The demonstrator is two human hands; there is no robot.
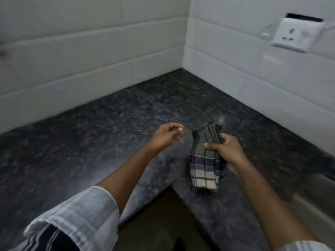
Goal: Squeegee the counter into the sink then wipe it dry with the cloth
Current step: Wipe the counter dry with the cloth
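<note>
Our right hand (228, 152) grips the folded checked cloth (205, 160) from its right side, thumb laid across the front and the fingers curled behind it, so the cloth hangs upright above the dark speckled counter (116, 122); we cannot tell whether its lower edge touches the stone. The upper half of the cloth looks darker than the pale checked lower half. Our left hand (165, 135) hovers just beside the cloth, to its left and apart from it, fingers loosely curled with thumb and fingertips drawn near each other and holding nothing. A white rolled sleeve (79, 220) covers our left forearm. The counter runs into a corner of white tiled wall (90, 57), and a white socket plate (297, 33) sits on the right-hand wall. A strip of metal edge (315, 205) shows at the far right, well apart from the cloth.
</note>
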